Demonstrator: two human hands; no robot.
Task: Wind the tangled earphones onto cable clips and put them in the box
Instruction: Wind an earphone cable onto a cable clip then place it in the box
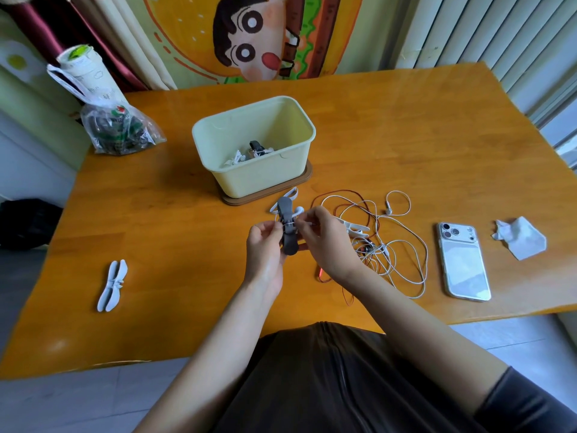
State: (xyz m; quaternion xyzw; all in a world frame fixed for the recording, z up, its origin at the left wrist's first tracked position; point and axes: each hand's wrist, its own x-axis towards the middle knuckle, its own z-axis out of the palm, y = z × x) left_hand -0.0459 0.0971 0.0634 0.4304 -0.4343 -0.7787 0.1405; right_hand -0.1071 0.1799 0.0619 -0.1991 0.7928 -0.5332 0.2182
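Two hands meet over the middle of the wooden table (pixel 187 232), just in front of the box. The left hand (pixel 265 245) grips a dark grey cable clip (pixel 288 234) held upright, fingers curled at its side; the right hand (pixel 324 242) pinches the white earphone cable (pixel 289 225) that wraps the clip's waist, with one earbud (pixel 299 210) sticking up beside the top of the clip. The pale yellow box (pixel 249 179) stands on a brown base (pixel 307 176) and holds an earphone bundle (pixel 256 150) on another dark clip (how many bundles, I can't tell). To the right of the hands lies a tangle of white and red earphones (pixel 393 245), a white clip (pixel 357 228) at its near edge. A second white clip (pixel 290 194) lies between the box and the hands, a third (pixel 113 285) well off to the left. A phone (pixel 465 264), a crumpled tissue (pixel 520 239) and a plastic bag (pixel 120 131) also sit on the table.
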